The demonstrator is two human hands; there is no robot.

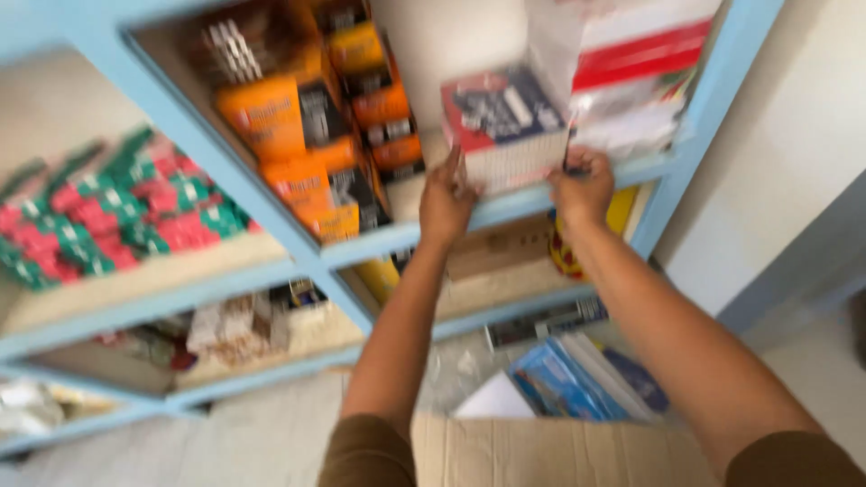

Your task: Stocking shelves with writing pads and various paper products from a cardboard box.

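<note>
Head view, blurred by motion. Both hands raised to the pale blue shelf (505,209). Left hand (445,200) presses against the left edge of a red, white and dark blue pack (502,124), fingers (454,165) flat and together along its side. Right hand (580,185) grips the pack's lower right corner, fingers curled on it. Pack sits on the shelf board between both hands. Orange packets (307,126) stacked just left. Open cardboard box (550,451) below, near the arms.
</note>
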